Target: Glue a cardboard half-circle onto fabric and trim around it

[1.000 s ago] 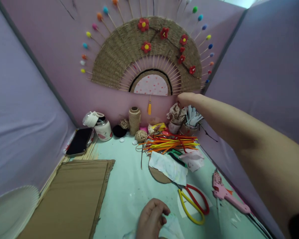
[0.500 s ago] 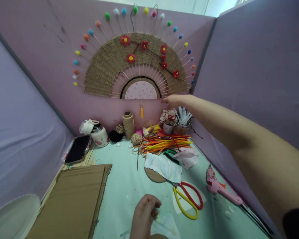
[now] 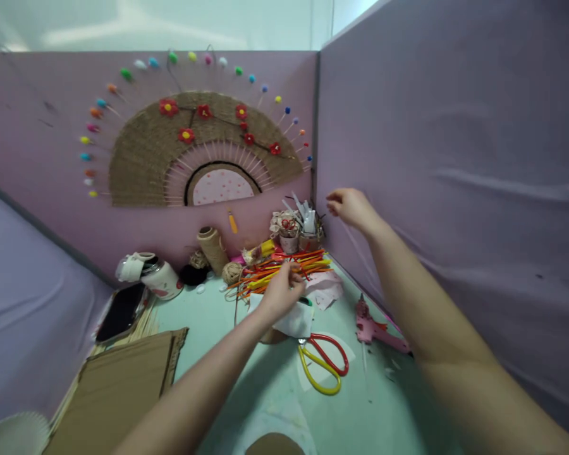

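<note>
My left hand (image 3: 283,294) reaches over the craft pile with loosely bent fingers, thumb apart, and nothing visible in them. Below it lies a whitish cloth or paper piece (image 3: 298,322), partly covering green-handled pliers (image 3: 306,301). Just beyond its fingertips are orange, yellow and red pipe cleaners (image 3: 315,260). My right hand (image 3: 353,207) hangs in the air by the right wall, fingers bent downward and holding nothing I can see. Nearest to it is a pot (image 3: 309,240) with white strips. Beside that stands a small pot (image 3: 289,243) with red-handled scissors.
Large scissors (image 3: 323,366) with red and yellow handles lie mid-table. A pink glue gun (image 3: 374,330) is at right. Cardboard (image 3: 118,392), a phone (image 3: 122,313), a bottle (image 3: 161,278) and a twine spool (image 3: 212,249) stand or lie left. A woven fan (image 3: 142,151) hangs behind.
The view has turned right. My left hand has gone from the near table up over the pile. My right hand has moved from under the fan to the right of the pots.
</note>
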Motion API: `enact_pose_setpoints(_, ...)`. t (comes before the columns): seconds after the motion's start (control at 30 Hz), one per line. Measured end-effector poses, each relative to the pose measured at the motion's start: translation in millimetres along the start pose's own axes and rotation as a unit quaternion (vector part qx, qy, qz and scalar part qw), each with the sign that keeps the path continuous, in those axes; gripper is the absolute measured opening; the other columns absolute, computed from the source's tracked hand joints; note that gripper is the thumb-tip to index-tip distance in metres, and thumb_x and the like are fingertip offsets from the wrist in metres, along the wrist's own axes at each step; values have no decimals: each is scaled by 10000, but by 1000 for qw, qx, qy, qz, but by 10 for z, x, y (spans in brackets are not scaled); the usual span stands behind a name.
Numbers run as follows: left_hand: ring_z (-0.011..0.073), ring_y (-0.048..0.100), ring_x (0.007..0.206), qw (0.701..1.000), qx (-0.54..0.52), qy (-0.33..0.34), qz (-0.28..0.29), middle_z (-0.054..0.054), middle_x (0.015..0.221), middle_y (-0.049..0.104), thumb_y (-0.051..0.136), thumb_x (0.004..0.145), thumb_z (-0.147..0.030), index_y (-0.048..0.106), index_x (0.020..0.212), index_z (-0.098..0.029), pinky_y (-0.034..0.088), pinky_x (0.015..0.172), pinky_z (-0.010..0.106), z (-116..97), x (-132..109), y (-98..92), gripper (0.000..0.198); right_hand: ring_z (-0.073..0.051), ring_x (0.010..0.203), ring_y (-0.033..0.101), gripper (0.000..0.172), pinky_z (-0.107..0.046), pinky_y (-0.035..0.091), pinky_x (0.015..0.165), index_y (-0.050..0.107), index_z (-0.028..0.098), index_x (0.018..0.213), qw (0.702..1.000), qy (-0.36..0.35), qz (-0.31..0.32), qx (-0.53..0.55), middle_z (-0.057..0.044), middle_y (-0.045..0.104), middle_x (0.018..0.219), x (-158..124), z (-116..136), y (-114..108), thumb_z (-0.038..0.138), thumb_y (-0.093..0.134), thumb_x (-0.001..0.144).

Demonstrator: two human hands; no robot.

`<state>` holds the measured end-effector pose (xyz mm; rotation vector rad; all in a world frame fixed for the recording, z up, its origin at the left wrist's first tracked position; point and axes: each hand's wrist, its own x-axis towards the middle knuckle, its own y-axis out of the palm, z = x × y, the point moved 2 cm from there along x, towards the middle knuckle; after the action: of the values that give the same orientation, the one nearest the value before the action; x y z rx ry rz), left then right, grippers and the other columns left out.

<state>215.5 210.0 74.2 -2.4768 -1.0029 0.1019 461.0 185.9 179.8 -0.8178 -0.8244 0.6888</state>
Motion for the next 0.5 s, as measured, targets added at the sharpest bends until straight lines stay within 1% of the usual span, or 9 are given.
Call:
enact_pose_setpoints(0.03,146,635,744,999,36,20,-18,-7,810,667,591,758,-69,561,1205,-175,482,738,260,-16,225,41,460,-201,961,702,255,-337,526,884,685,115,1164,1000,13,10,0,-115,746,1042,-56,-86,106,187,537,969)
enact_pose_setpoints(0.1,144,625,715,997,56,39,-27,-14,822,669,619,764,-75,500,1337,-177,483,743,269,-63,607,132,594,-207,991,681,238,-379,548,882,669,138,1150,999,41,32,-1,-105,705,1123,-119,-238,347,269,595,966)
enact_pose_setpoints(0.13,149,625,715,996,64,52,-30,-18,813,669,645,762,-85,475,1381,-179,484,742,270,-96,764,177,649,-211,1013,666,294,-421,563,875,636,158,1193,998,53,40,-1,-87,668,1186,-129,-303,472,336,619,959)
enact_pose_setpoints(0.2,156,632,720,994,71,73,-45,-22,778,670,693,754,-100,475,1413,-172,483,731,262,-159,1017,259,698,-227,1057,645,348,-442,562,885,603,173,1251,996,78,46,1,-94,627,1253,-116,-410,710,358,621,957)
enact_pose_setpoints(0.27,154,632,682,993,72,74,-61,-18,739,669,686,787,-124,523,1386,-157,486,700,256,-195,1209,330,622,-233,1069,641,363,-444,561,888,594,175,1267,994,98,45,6,-98,618,1267,-81,-483,913,357,624,955)
enact_pose_setpoints(0.37,156,645,647,992,70,72,-75,4,727,690,636,858,-191,660,1222,-147,506,697,266,-192,1411,380,368,-233,1069,641,365,-443,560,887,593,175,1268,993,112,39,19,-98,619,1266,-20,-529,1128,357,625,954)
enact_pose_setpoints(0.43,170,679,737,990,69,80,-91,32,806,728,617,881,-220,719,1095,-156,522,767,278,-167,1502,355,246,-232,1068,641,360,-442,560,888,595,176,1265,993,113,32,30,-98,619,1266,6,-531,1210,358,623,955)
enact_pose_setpoints(0.5,182,693,844,988,65,86,-111,53,901,748,599,895,-231,736,1033,-163,524,840,290,-133,1575,294,206,-230,1067,641,354,-440,560,889,598,179,1262,992,114,23,40,-98,620,1267,13,-526,1254,358,620,957)
